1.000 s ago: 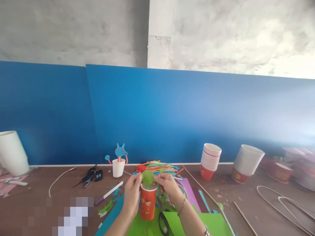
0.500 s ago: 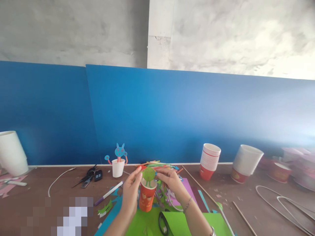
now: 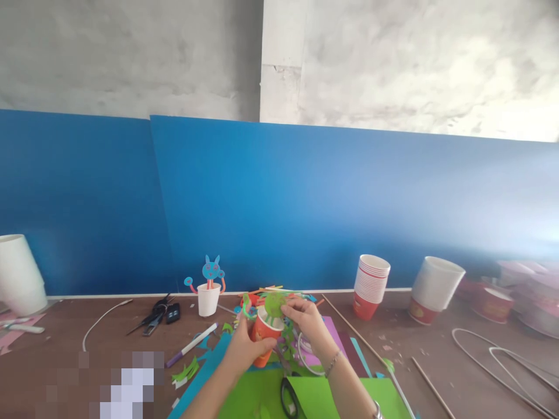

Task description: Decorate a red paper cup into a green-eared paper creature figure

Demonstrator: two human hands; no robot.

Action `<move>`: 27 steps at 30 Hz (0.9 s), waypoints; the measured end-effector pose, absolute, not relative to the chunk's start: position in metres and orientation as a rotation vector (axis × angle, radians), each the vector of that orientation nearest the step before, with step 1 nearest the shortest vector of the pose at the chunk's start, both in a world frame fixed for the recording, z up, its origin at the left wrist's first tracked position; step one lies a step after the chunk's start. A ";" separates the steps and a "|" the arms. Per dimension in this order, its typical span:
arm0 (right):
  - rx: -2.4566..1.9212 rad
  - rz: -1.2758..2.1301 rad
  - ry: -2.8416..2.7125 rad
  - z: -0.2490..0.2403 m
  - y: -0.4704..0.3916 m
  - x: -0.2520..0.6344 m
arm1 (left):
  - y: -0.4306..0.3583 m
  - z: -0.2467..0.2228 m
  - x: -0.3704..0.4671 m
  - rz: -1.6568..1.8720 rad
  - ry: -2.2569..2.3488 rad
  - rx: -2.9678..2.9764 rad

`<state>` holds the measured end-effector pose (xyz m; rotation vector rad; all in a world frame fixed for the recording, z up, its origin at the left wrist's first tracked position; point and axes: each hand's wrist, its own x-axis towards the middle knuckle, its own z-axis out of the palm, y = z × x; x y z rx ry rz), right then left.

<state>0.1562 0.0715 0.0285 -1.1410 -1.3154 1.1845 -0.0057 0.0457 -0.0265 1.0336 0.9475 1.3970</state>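
Note:
An orange-red paper cup (image 3: 264,333) is tilted a little in my left hand (image 3: 244,344), whose fingers and thumb wrap round its side. From the cup's mouth rises a round green paper head (image 3: 273,305) on thin green legs. My right hand (image 3: 304,319) pinches the right edge of that head. A curled green strip (image 3: 247,307) stands at the cup's left rim, just above my left fingers. Under both hands lie green paper sheets (image 3: 358,396) and black-handled scissors (image 3: 289,398).
Back left stands a white cup (image 3: 208,300) with a blue paper figure (image 3: 211,270). A marker (image 3: 192,344) and keys (image 3: 154,319) lie left. Stacked cups (image 3: 371,285), a large white cup stack (image 3: 437,288), a cable (image 3: 493,349) and thin sticks (image 3: 432,387) are at right.
My left hand has moved down from the green head to grip the cup, which has shifted slightly right and tilted. The curled green strip has come into view. My right hand stays by the head.

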 end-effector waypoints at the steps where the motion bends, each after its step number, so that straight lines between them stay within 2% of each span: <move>1: -1.149 1.158 -1.323 0.031 0.071 0.157 | 0.045 -0.028 -0.005 1.381 0.937 1.038; 6: -1.186 0.999 -1.396 0.036 0.067 0.159 | 0.044 -0.027 -0.004 1.370 0.942 1.062; 10: -1.201 1.005 -1.418 0.032 0.069 0.156 | 0.042 -0.026 -0.001 1.371 0.969 1.063; 25: -1.185 1.324 -1.003 0.030 0.067 0.156 | 0.045 -0.025 -0.001 1.510 1.023 0.984; 27: -1.211 1.150 -1.074 0.035 0.064 0.155 | 0.045 -0.022 -0.002 1.539 1.039 0.986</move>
